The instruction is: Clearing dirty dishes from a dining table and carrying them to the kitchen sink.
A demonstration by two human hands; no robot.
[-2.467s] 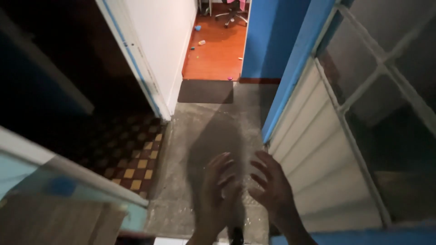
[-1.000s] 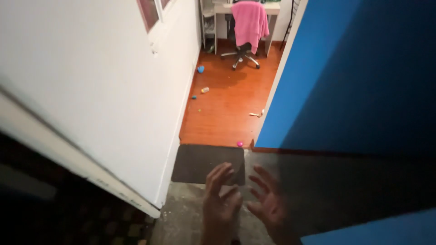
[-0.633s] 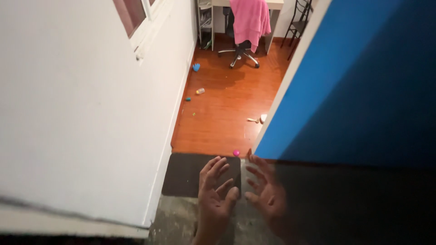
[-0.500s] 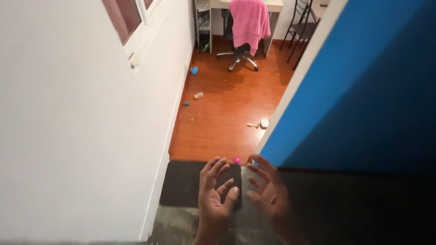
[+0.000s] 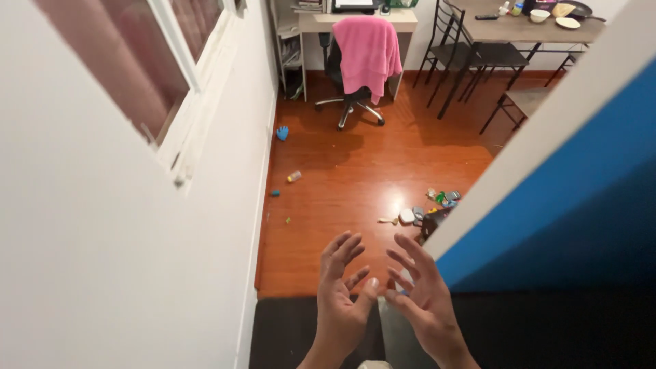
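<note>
A white wall (image 5: 102, 225) with a window frame (image 5: 174, 89) was seen along the left edge. Small toys, among them a blue one (image 5: 282, 132), were scattered on the wooden floor (image 5: 342, 171) near the wall's base. The left hand (image 5: 342, 301) was raised over the dark doormat (image 5: 287, 335) at the floor's near edge, palm turned inward, fingers spread and loosened, nothing grasped. Just beside it, thumbs nearly meeting, the right hand (image 5: 420, 304) was held in a mirrored pose, fingers splayed and slightly curled, also empty. A pile of toys (image 5: 427, 212) lay beyond the fingertips. Farther back, a pink towel (image 5: 367, 48) was draped over an office chair. A blue door (image 5: 567, 205) was seen along the right edge.
</note>
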